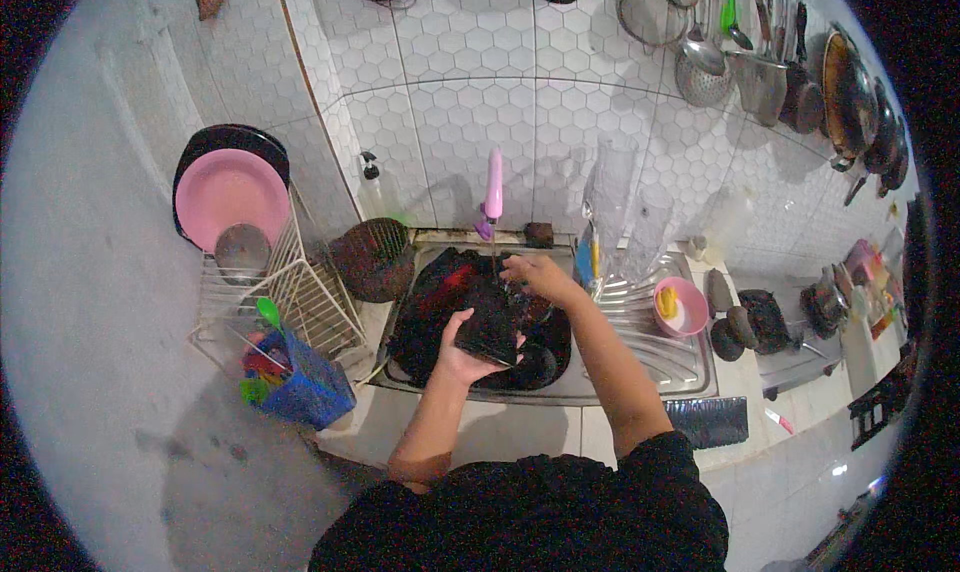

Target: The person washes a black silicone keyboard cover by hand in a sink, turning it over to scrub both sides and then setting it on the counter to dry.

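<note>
My left hand (466, 354) grips a dark container (486, 330) from below, over the sink (574, 388). The exact kind of container is too dark to tell. Water runs in a thin stream from the pink faucet (493, 185) down behind it. Just right of the stream, my right hand (536, 275) is raised with its fingers partly spread, and nothing can be seen in it. Beneath both hands the basin holds dark items and a red thing (456, 278), all hard to make out.
A wire dish rack (322, 309), a blue basket (307, 384) with utensils and a dark pot (375, 264) stand left. On the right drainboard sits a pink bowl (694, 307) with a yellow sponge (666, 302); a black ridged tray (709, 420) lies near the counter's front edge.
</note>
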Available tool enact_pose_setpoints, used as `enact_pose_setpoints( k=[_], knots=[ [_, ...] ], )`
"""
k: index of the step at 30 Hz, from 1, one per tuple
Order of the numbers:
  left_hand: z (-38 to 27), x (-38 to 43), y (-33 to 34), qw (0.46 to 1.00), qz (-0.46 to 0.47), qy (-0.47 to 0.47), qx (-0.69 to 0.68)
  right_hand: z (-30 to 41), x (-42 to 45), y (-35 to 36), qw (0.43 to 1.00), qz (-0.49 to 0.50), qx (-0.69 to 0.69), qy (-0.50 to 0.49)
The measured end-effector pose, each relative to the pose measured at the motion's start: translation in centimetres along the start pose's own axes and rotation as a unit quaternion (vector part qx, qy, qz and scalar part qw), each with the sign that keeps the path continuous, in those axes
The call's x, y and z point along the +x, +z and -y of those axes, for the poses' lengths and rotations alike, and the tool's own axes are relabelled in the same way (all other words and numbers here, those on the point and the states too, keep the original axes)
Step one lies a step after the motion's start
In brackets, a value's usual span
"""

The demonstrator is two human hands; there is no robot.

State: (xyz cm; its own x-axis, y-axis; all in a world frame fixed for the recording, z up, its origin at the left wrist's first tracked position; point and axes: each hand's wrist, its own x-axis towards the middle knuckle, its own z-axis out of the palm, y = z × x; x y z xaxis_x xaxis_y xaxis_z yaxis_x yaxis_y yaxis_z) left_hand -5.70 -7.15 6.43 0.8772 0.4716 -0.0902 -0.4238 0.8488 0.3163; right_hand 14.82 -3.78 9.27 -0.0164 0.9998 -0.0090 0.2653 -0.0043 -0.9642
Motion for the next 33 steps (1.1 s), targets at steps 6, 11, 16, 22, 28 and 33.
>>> enact_pose_setpoints(
  k=[6, 11, 16, 22, 28, 33],
  knots=[
    [0.7, -1.5, -0.5, 0.994, -0.07, -0.081, -0.029, -2.3, -4.1, 0.1, 0.987, -0.086, -0.128, -0.043],
    [1.6, -2.1, -0.9, 0.99, -0.062, -0.127, -0.011, -5.6, -7.5, 3.2, 0.894, -0.085, -0.436, -0.063],
    [2.0, -1.7, -3.8, 0.986, -0.099, -0.128, 0.045, -7.3, -9.1, 4.1, 0.913, -0.176, -0.364, -0.044],
    [3.1, -1.9, -3.7, 0.823, -0.25, 0.004, 0.509, -6.8, -11.4, 2.9, 0.961, -0.173, -0.205, -0.075],
    [1.0, -3.0, -3.3, 0.606, -0.252, -0.014, 0.754, -4.3, -15.7, 1.0, 0.977, -0.147, -0.125, -0.089],
    [0.0, -2.7, -2.7, 0.585, -0.233, -0.074, 0.773, -4.6, -20.8, -0.4, 0.974, -0.166, -0.114, -0.107]
  ],
)
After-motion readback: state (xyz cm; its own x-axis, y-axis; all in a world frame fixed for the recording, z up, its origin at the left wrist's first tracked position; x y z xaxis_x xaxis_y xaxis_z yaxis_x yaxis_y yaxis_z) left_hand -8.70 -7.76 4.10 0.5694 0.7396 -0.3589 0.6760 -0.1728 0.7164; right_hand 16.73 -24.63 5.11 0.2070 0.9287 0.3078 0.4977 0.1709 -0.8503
